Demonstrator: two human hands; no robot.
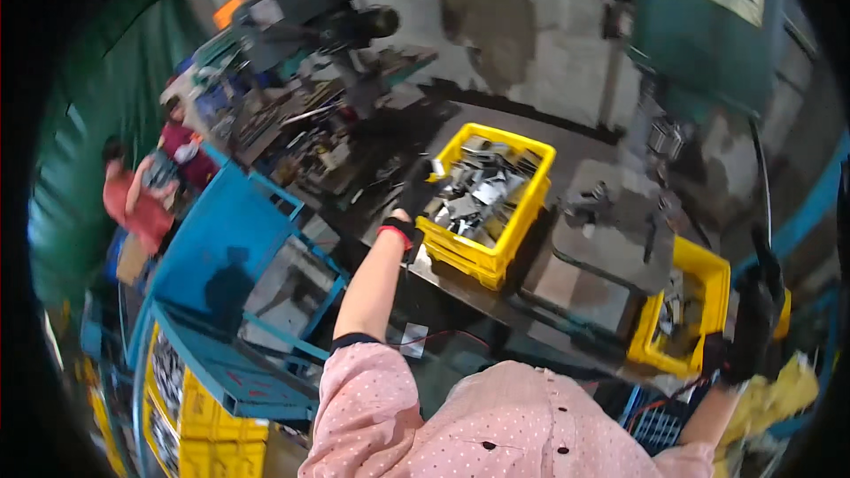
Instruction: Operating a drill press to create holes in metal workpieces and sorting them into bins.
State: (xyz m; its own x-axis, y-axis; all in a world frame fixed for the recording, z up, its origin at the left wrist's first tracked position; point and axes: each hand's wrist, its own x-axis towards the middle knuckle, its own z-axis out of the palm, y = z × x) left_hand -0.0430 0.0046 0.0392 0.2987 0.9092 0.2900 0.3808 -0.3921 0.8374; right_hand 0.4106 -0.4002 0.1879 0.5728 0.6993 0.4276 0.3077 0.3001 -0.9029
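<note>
- The left hand (pixel 418 193), in a dark glove, is at the left rim of a large yellow bin (pixel 462 252); blur hides whether it touches the rim.
- A small shiny piece (pixel 437 168) shows at its fingertips, but I cannot tell whether the fingers are closed on it.
- The loose metal pieces (pixel 482 195) lie heaped inside that bin, just to the right of the left hand.
- The right hand (pixel 755 314), also dark-gloved, is well apart, just beyond the right side of a smaller yellow bin (pixel 719 288). Its fingers point upward; I cannot tell whether they grip anything.
- More metal pieces (pixel 671 305) lie in the smaller bin, toward its left side.
- The large bin stands on a dark bench (pixel 575 143), its near corner close to the front edge.
- Behind it, a strip of bench top runs between the bin's far rim and the wall (pixel 567 44).
- To its right, a flat machine plate (pixel 633 257) with rounded corners takes up the space between the two bins.
- To the left of the forearm, a blue metal panel (pixel 199 239) bounds the side.
</note>
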